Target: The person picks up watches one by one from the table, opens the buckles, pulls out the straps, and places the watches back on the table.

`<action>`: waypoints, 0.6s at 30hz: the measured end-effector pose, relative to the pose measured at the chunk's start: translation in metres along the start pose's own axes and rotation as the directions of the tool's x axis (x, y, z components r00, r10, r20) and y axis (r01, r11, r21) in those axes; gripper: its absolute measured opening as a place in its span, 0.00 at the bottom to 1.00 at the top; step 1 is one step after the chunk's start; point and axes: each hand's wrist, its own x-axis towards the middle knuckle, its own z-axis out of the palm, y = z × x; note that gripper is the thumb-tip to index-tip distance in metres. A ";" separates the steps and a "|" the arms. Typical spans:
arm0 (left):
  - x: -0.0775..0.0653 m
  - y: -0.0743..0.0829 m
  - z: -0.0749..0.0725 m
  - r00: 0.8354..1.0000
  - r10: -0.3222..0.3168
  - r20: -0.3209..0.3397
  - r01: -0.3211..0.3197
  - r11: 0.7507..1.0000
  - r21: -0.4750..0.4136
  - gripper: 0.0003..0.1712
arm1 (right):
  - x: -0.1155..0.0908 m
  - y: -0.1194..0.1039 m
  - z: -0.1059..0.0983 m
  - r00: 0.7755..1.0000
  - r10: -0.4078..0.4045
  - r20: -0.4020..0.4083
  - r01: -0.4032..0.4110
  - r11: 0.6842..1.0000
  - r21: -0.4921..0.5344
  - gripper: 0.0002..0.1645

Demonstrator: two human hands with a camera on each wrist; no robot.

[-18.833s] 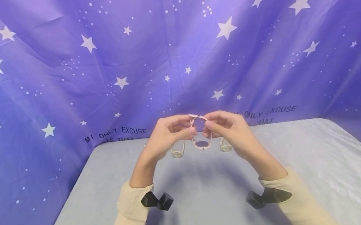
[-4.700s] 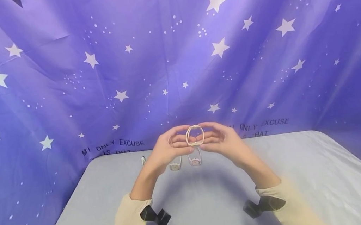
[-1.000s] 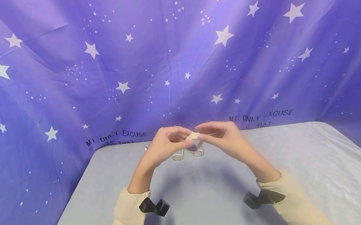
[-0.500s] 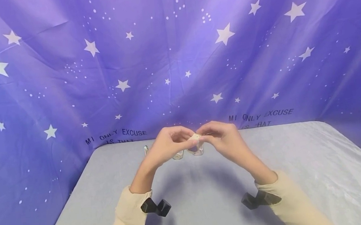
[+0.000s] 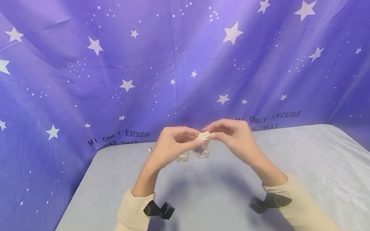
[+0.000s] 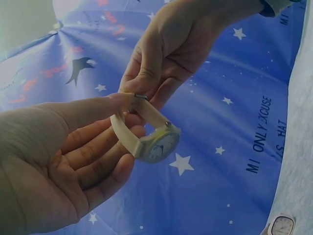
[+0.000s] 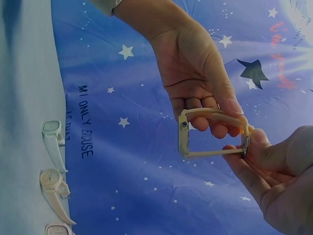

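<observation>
A cream wristwatch (image 6: 159, 147) with a pale dial is held up above the table, its strap bent into a loop. My left hand (image 5: 171, 145) pinches the strap between thumb and fingers near the metal buckle (image 7: 245, 146). On the other side of the loop, my right hand (image 5: 235, 138) pinches the strap end at the buckle with thumb and forefinger. The fingertips hide part of the strap, and I cannot tell whether the buckle is fastened. Below the hands, a pinkish watch (image 5: 203, 154) and another cream watch (image 5: 182, 158) lie on the table.
A further watch (image 5: 149, 151) lies at the left, partly behind the left forearm. Grey-blue cloth covers the table (image 5: 205, 208). Behind its far edge hangs a purple star-print curtain (image 5: 154, 60). Black wrist cameras sit on both cuffs.
Long before, both hands held the pinkish watch, which now lies on the table; the cream one came up from the right. In the last second, the strap tip sticking out rightward has gone from sight.
</observation>
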 end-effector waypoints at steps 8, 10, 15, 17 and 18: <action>-0.001 0.002 -0.002 0.999 0.035 -0.010 -0.035 0.997 -0.065 0.11 | -0.001 -0.002 -0.002 0.997 0.078 0.018 -0.079 0.992 0.097 0.11; -0.001 0.001 -0.002 0.999 0.040 -0.014 -0.041 0.996 -0.078 0.12 | -0.001 -0.003 -0.002 0.996 0.081 0.020 -0.083 0.987 0.140 0.11; 0.001 0.001 -0.001 0.999 0.037 -0.033 -0.039 0.996 -0.075 0.12 | -0.001 -0.003 -0.002 0.999 0.041 -0.003 -0.039 0.983 0.177 0.11; 0.001 0.001 -0.001 0.999 0.029 -0.038 -0.032 0.997 -0.074 0.12 | -0.001 -0.003 -0.002 1.000 0.015 -0.021 -0.011 0.986 0.164 0.11; 0.001 0.001 0.000 0.999 0.026 -0.038 -0.029 0.997 -0.075 0.12 | -0.001 -0.003 -0.002 1.000 0.003 -0.028 0.002 0.987 0.158 0.11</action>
